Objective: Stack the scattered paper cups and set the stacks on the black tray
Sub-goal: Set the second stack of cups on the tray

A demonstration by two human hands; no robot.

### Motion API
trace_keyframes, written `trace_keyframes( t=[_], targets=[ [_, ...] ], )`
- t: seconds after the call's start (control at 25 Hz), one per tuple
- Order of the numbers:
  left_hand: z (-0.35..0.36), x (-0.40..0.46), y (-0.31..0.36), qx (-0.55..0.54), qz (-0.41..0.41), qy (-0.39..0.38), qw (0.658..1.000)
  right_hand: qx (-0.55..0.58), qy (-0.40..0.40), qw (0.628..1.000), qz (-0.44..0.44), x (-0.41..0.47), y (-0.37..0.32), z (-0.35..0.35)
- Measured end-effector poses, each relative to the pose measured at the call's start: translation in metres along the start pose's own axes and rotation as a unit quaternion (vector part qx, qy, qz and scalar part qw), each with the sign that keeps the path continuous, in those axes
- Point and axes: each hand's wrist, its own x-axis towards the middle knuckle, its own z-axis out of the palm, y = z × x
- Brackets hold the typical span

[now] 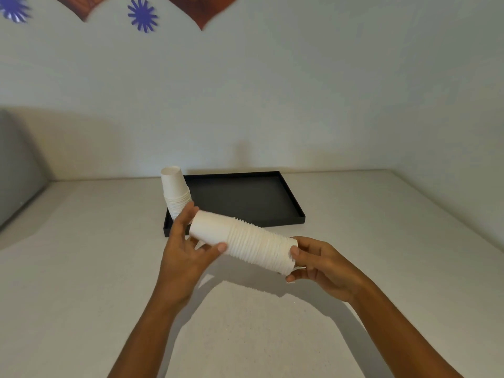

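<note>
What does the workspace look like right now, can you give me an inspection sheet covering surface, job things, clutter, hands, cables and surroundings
Surface: pale speckled tabletop, hand shadows on it.
Job's things: flat black rectangular tray at the back, its floor bare where visible; upside-down stack of white paper cups stands tilted at the tray's left near corner; long stack of white paper cups held sideways in the air before the tray.
Clutter: nothing seen.
Hands: left hand grips the long stack's closed end; right hand grips its rim end.
Cables: nothing seen.
Surroundings: pale wall with blue paper flowers and reddish-brown cut-outs at top.
</note>
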Motion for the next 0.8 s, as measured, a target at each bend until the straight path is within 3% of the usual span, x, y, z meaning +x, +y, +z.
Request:
trace_keyframes(
  t=[0.32, 0.56, 0.8],
  targets=[
    [0.007, 0.086, 0.049, 0.071, 0.019, -0.016, 0.997, -0.062, -0.029, 0.996, -0.054, 0.066, -0.014, 0.038],
    [0.017, 0.154, 0.065, 0.177, 0.062, -0.063, 0.98, -0.253, 0.057, 0.961, -0.098, 0.143, -0.033, 0.064],
    [0.025, 0.202, 0.05, 0.295, 0.127, -0.09, 0.943, -0.313, 0.122, 0.934, -0.119, 0.217, -0.032, 0.071]
  ],
)
